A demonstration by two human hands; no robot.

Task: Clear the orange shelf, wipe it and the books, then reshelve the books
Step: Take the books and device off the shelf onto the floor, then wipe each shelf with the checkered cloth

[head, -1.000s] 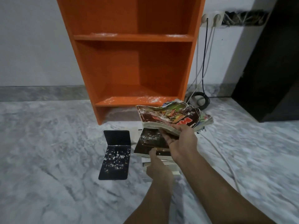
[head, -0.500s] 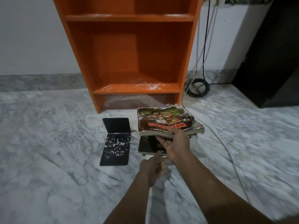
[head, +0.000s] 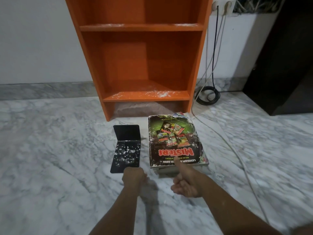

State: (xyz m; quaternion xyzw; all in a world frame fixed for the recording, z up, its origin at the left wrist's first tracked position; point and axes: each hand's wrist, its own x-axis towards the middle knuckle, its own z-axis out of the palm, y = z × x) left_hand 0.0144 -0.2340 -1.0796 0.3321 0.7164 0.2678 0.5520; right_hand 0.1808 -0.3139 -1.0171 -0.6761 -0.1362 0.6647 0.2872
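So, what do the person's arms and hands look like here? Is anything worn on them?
Both forearms are bare as far as the picture shows: no sleeve reaches into view. The left hand and the right hand wear no glove, and I see no watch, bracelet or ring.

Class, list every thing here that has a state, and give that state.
Orange shelf: empty, white dust on its boards.
Book stack: flat on the floor, dusty on top.
Black bookend: on the floor, dusted white.
Left hand: fingers curled, grip unclear.
Right hand: thumb on the stack.
Black cable: plugged in.
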